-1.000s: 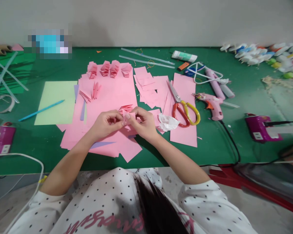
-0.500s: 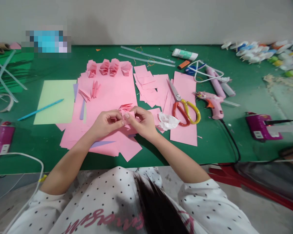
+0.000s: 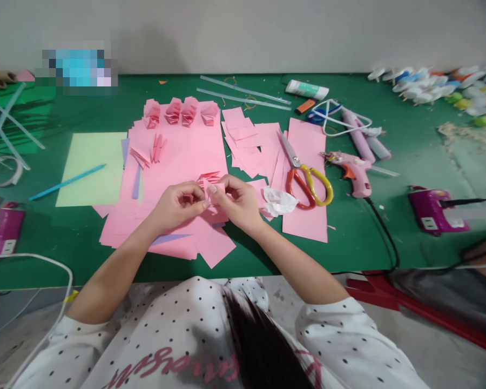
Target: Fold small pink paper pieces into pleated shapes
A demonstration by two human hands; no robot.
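Between my hands is a small piece of pink paper (image 3: 215,195), partly hidden by the fingers. My left hand (image 3: 182,204) pinches its left side with thumb and forefinger. On its right side my right hand (image 3: 238,202) grips it, the thumb lying across its face. Just beyond the fingertips lies a bundle of folded pink paper pieces (image 3: 209,178). All this is above a stack of pink paper sheets (image 3: 178,156). Folded pink paper clusters (image 3: 189,112) stand in a row at the far edge of the stack, with more folded pieces (image 3: 157,148) nearer.
Right of my hands lie a crumpled white tissue (image 3: 279,201), scissors (image 3: 303,175) and small pink paper squares (image 3: 243,140). Farther right is a pink glue gun (image 3: 354,170) with its cord. A blue pencil (image 3: 68,182) rests on pale green paper (image 3: 93,156) at left.
The small pink paper has turned slightly between my fingers, and its upper edge now shows a pointed corner. My right hand has shifted a little; everything else stays in place.
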